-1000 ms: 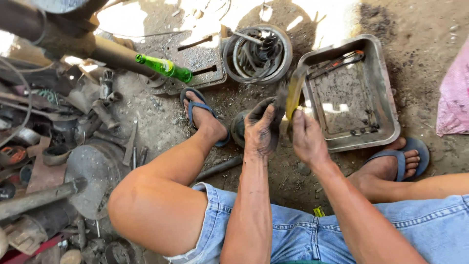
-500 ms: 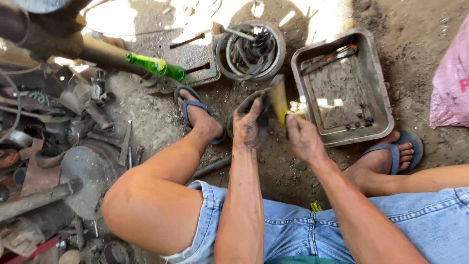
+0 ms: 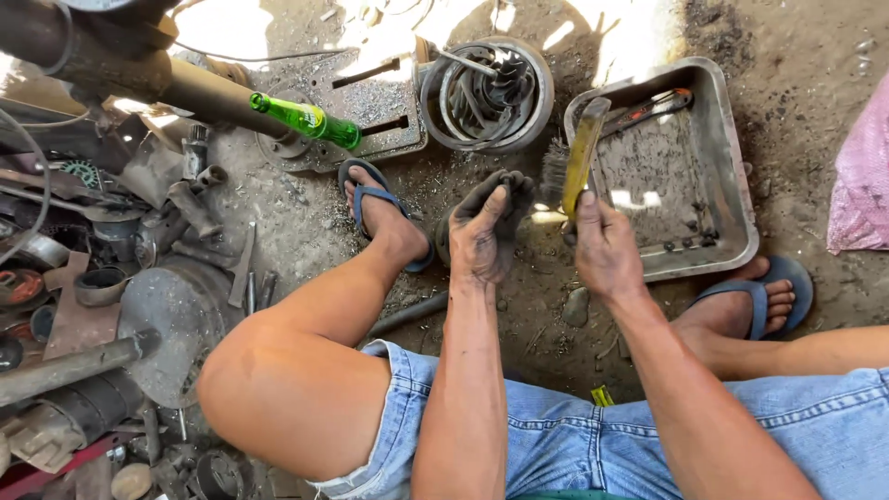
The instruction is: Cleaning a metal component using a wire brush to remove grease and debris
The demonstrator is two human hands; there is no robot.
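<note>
Since earlier, brush [image 3: 582, 157] raised by right hand [image 3: 607, 252], fingers wrapped on handle; left hand [image 3: 486, 236] clasps dark part [image 3: 500, 190]. Scrubbing step; bristles must be brought against it.

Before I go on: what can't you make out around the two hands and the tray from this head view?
- Dark part in the left hand: fingers cover it, shape unclear.
- Brush handle end: hidden inside the right hand.
- Small pieces in the metal tray: too small to identify.
- Pink bag: cut off by the right edge.

A dirt-floor repair workshop: greasy metal parts [image 3: 111, 278] and a steel tray [image 3: 732, 185].
</note>
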